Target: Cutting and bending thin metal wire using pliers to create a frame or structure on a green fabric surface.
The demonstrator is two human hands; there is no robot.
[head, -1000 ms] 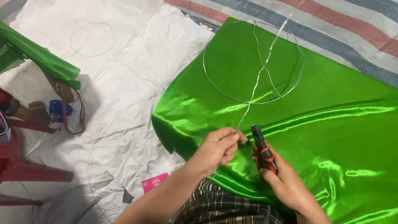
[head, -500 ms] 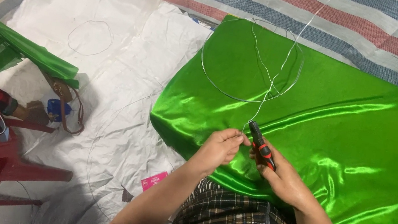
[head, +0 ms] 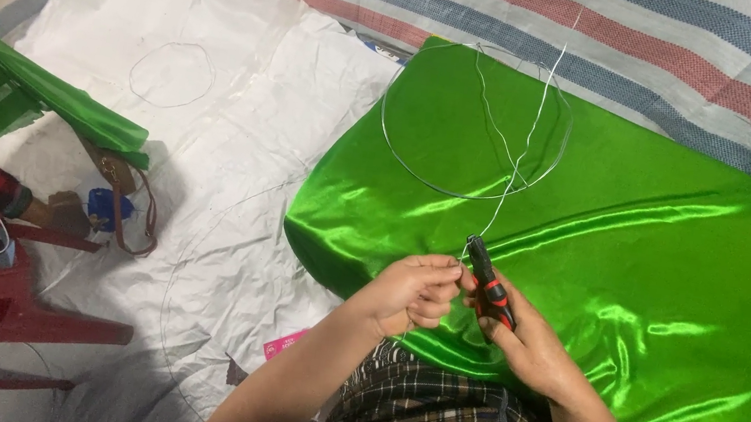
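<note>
Two hands are held over the green satin cloth (head: 635, 272): the thin wire (head: 521, 153) is pinched by the left hand (head: 408, 293), while red-handled pliers (head: 487, 280) are clenched in the right hand (head: 526, 346), apparently touching the wire.

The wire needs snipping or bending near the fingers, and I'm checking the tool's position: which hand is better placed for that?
Probably the right hand: it holds the red-and-black pliers with their tip at the wire, while the left hand pinches the wire over the green satin fabric.
</note>
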